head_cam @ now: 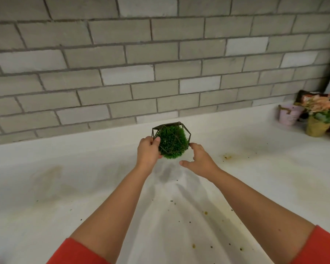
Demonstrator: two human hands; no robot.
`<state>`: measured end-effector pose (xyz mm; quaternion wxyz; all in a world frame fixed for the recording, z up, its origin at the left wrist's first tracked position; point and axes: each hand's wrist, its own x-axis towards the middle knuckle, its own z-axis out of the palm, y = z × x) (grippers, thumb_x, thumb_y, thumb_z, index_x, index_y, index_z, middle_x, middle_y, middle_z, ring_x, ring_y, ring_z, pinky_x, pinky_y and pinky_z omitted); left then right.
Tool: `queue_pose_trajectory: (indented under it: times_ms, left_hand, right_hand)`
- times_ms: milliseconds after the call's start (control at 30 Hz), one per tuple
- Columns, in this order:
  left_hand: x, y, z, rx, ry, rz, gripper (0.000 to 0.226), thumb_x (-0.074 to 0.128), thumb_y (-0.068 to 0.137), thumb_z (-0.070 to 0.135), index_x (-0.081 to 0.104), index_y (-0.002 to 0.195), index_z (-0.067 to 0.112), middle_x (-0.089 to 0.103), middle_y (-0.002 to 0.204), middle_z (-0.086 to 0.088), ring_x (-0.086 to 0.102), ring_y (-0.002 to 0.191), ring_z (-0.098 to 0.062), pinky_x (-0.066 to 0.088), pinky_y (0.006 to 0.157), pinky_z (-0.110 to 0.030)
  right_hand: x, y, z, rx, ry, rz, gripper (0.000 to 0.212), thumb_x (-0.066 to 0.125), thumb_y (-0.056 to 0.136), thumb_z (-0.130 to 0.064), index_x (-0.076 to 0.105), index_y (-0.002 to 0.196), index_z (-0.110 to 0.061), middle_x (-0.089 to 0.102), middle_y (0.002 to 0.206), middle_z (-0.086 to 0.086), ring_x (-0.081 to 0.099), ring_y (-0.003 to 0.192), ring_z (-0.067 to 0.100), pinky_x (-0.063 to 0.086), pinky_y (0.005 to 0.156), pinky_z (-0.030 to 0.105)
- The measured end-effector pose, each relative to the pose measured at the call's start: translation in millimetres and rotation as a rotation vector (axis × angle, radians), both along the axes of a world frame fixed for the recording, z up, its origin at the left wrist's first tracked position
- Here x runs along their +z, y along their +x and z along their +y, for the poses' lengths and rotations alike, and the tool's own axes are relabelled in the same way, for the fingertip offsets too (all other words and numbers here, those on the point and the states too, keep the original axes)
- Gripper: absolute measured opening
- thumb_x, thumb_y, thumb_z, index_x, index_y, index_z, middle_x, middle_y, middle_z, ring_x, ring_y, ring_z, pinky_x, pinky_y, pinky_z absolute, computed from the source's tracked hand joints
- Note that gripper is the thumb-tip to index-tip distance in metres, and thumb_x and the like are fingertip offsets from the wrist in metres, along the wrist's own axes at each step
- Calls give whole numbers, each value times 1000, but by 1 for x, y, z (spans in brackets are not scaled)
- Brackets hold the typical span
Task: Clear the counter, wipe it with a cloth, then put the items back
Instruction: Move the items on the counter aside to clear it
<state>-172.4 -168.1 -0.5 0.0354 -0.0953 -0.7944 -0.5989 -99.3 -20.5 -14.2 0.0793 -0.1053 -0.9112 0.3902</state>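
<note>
above the counter my left hand pinches the light, springy caged moss ball by its wire; right hand spread, barely touching.

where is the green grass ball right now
Head view, centre: the grass ball is near the brick wall, gripped by the left hand, right hand open beside it.

We counted one green moss ball inside one wire frame, two hands, the left hand and the right hand, and two pots on one counter: one pink pot and one yellow pot.
</note>
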Motion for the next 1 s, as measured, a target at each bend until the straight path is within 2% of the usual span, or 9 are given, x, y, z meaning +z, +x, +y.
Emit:
queue_pose_trajectory:
  times_ms: [133,200,333,567,700,800,867,933,1000]
  left_hand:
    - [9,29,58,-102,45,-77,26,42,99,24,51,91,1,55,77,-13,52,55,-18,50,62,-31]
    - [12,42,90,-148,68,-133,29,41,99,26,50,86,3,53,68,-9,51,52,-19,49,64,-34]
    - [16,72,158,-247,124,-201,33,42,100,26,44,72,8,50,61,-10,48,48,-20,47,60,-33]
    - [19,130,275,-359,198,-291,30,42,100,23,48,75,8,47,60,-9,46,48,-20,45,53,-29]
    - [18,156,328,-392,242,-361,29,42,100,22,49,76,5,45,60,-8,44,47,-18,44,46,-24]
    - [14,173,367,-415,283,-442,35,42,99,22,45,68,6,40,59,-6,45,35,-11,41,36,-18]
    - [11,179,387,-436,344,-531,37,41,100,21,44,66,7,38,60,-5,42,27,-7,38,33,-16]
    - [9,181,405,-458,403,-643,37,40,100,21,43,65,8,36,60,-5,40,26,-7,35,32,-13]
    - [7,178,422,-472,444,-744,37,39,100,21,42,65,9,35,61,-4,38,25,-7,33,32,-11]
  right_hand:
    - [4,32,49,-112,-115,113,68,72,81,-28,36,136,-11,41,137,7,46,124,23,41,103,35]
    - [7,51,78,-162,-145,129,66,73,80,-26,38,133,-10,46,133,5,48,121,24,43,99,36]
    - [14,92,141,-240,-175,150,67,75,78,-23,37,131,-9,51,128,7,51,116,25,44,92,35]
    - [17,163,249,-348,-253,194,67,75,77,-20,36,131,-10,53,119,7,51,101,19,42,80,29]
    - [16,193,297,-386,-321,204,64,75,78,-19,39,131,-13,54,119,6,55,107,24,47,83,32]
    - [13,215,335,-393,-359,205,66,76,77,-23,40,131,-16,48,127,8,49,114,23,44,91,34]
    - [13,226,355,-373,-393,224,67,77,76,-26,39,131,-21,42,132,7,41,122,21,41,92,31]
    - [13,232,373,-350,-445,241,66,76,77,-26,37,131,-24,42,133,6,41,124,20,43,90,27]
    - [14,233,388,-338,-487,248,59,74,79,-23,38,127,-24,47,125,5,52,110,12,48,74,13]
